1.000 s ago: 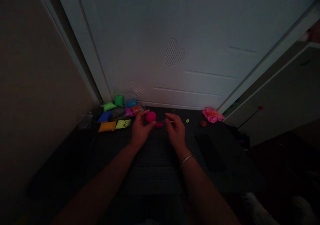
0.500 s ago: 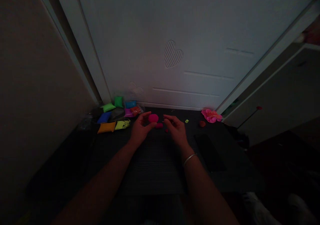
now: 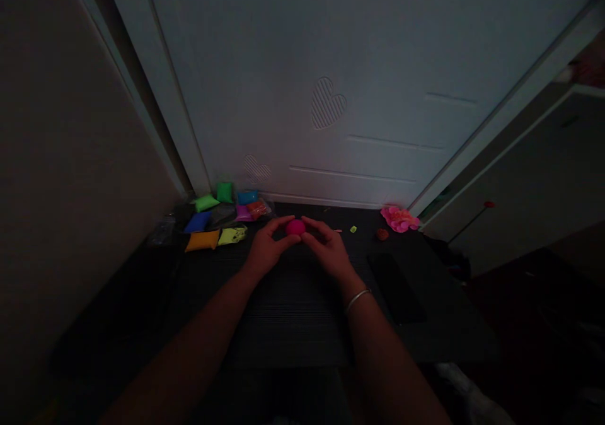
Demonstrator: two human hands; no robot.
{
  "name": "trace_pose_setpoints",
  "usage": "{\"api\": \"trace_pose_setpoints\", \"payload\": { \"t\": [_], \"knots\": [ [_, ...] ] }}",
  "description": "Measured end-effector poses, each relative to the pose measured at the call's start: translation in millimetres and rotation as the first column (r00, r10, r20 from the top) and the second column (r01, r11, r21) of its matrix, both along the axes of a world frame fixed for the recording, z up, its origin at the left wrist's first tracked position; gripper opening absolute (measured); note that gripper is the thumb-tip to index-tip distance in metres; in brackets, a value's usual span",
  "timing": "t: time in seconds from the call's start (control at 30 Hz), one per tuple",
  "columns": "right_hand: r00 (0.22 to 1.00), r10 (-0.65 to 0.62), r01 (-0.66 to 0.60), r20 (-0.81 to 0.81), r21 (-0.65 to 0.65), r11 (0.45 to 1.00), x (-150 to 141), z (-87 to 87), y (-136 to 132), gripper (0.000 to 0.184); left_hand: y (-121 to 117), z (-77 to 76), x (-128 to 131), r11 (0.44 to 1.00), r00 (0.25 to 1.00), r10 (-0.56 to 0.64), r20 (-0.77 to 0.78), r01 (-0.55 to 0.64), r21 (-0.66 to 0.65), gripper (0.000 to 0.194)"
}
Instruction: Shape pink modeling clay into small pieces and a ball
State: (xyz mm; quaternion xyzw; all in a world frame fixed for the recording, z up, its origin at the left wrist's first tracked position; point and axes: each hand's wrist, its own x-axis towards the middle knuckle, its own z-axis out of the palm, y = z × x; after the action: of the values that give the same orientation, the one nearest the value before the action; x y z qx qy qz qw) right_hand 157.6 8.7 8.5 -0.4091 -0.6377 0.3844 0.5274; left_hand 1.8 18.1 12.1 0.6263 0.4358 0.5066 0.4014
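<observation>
A round lump of bright pink modelling clay (image 3: 295, 227) is held between my two hands above the dark table. My left hand (image 3: 268, 246) curves around its left side, thumb at the front and fingers behind. From the other side my right hand (image 3: 328, 247) grips it the same way, with the fingertips of both hands nearly meeting. A bracelet circles my right wrist. Whatever lies directly under the clay is hidden by my hands.
Packets of coloured clay, including an orange packet (image 3: 202, 241) and a blue packet (image 3: 197, 222), lie at the back left. A small yellow-green bit (image 3: 353, 229), a reddish lump (image 3: 382, 234) and a pink petalled piece (image 3: 399, 219) sit right. A dark flat slab (image 3: 396, 286) lies nearer.
My right hand has moved left and closed onto the pink clay, which my left hand alone held before. The clay has shifted slightly right, and the small pink pieces below are now covered.
</observation>
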Motion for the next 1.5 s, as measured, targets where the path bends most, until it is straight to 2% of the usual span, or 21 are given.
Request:
{"api": "trace_pose_setpoints", "payload": {
  "t": [0.17, 0.33, 0.47, 0.53, 0.67, 0.83, 1.07, 1.27, 1.5],
  "knots": [
    [0.999, 0.002, -0.003, -0.039, -0.032, 0.999, -0.2, -0.5, 1.1, 0.032, 0.8, -1.8, -0.8, 1.0, 1.0, -0.022, -0.014, 0.022, -0.005, 0.045],
    [0.991, 0.002, -0.02, -0.13, -0.139, 0.99, -1.6, 1.3, 2.0, 0.03, 2.5, 0.4, -0.9, 0.982, 0.991, -0.105, 0.083, 0.117, -0.148, 0.047],
    [0.993, -0.044, 0.018, -0.112, -0.23, 0.973, -2.1, 3.2, 1.3, 0.034, 3.3, -0.1, -0.6, 0.964, 0.992, -0.08, 0.096, 0.102, -0.246, 0.037],
    [0.992, -0.03, 0.001, -0.121, -0.237, 0.972, -2.2, 3.1, 0.6, 0.037, 2.9, -1.1, -0.5, 0.945, 0.987, -0.072, 0.143, 0.113, -0.307, 0.04],
    [0.985, 0.052, -0.087, -0.162, -0.213, 0.973, -3.2, 2.4, -0.5, 0.042, -0.5, 0.1, 0.4, 0.894, 0.945, -0.087, 0.314, 0.213, -0.394, 0.038],
    [0.99, 0.012, -0.044, -0.143, -0.227, 0.973, -3.6, 2.1, 0.3, 0.035, -4.4, 4.6, 1.4, 0.869, 0.907, -0.072, 0.415, 0.261, -0.42, 0.033],
    [0.987, 0.024, -0.061, -0.157, -0.238, 0.969, -0.8, -0.2, 2.8, 0.03, -3.6, 4.8, 0.7, 0.841, 0.891, -0.079, 0.447, 0.3, -0.45, 0.036],
    [0.989, 0.017, -0.053, -0.145, -0.251, 0.967, -1.2, 2.7, 1.7, 0.03, -2.2, 1.2, -0.4, 0.844, 0.888, -0.112, 0.447, 0.322, -0.429, 0.03],
    [0.977, 0.024, -0.086, -0.21, -0.293, 0.952, -1.7, 5.0, -1.2, 0.031, -2.8, 0.7, 2.2, 0.878, 0.91, -0.073, 0.409, 0.253, -0.407, 0.033]
  ]
}}
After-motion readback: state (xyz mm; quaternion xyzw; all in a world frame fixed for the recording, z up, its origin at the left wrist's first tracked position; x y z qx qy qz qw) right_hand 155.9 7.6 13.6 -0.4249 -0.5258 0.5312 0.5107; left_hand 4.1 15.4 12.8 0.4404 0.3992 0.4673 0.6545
